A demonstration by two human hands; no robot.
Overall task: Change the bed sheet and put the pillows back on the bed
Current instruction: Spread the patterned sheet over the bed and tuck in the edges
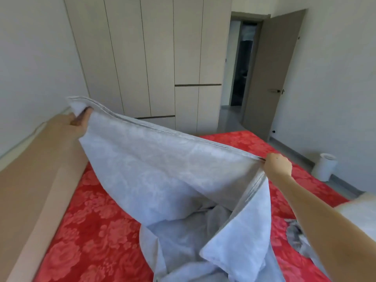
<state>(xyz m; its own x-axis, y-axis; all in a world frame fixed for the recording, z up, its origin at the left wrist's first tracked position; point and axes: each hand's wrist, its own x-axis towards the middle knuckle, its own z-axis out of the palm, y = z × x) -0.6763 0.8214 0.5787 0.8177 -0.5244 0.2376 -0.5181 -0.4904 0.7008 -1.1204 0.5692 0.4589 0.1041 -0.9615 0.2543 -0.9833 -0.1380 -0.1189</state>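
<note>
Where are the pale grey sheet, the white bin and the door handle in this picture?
pale grey sheet (162, 169): head view, on its stretched middle.
white bin (324, 169): head view, on its side wall.
door handle (273, 90): head view, on the lever.

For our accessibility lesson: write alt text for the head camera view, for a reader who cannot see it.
The left hand and right hand grip the edge of a pale blue-grey sheet, holding it up above a red floral bed. Behind are beige wardrobes and an open door.
</note>
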